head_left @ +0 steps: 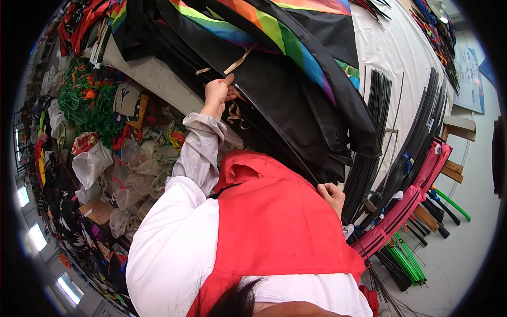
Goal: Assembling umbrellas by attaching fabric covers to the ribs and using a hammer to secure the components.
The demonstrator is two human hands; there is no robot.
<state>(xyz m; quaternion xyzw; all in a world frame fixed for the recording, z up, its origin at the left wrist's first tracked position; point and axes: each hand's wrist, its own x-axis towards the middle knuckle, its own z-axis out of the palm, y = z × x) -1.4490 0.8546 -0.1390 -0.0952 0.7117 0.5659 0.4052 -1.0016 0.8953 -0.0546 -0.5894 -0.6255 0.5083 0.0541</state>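
A long thin black rod [280, 135] slants across the black cloth in front of me, from upper left to lower right. My left hand [217, 95] is closed at its upper end, thumb and fingers pinched together beside a small shiny fitting. At the lower end, near my red apron [280, 216], the fingers of my right hand [331, 197] pinch the rod. Under it lies a pile of black fabric [296, 100] with rainbow-striped panels [285, 39]. Beige ribbon ties [238, 61] stick out by my left hand.
Bundles of black rods [369, 127] stand to the right on a white-covered surface [372, 42], beside a long pink bag [409, 206]. Green tangled cords [87, 98] and clear plastic bags [140, 169] heap up at left. Green-and-black poles [409, 259] lie lower right.
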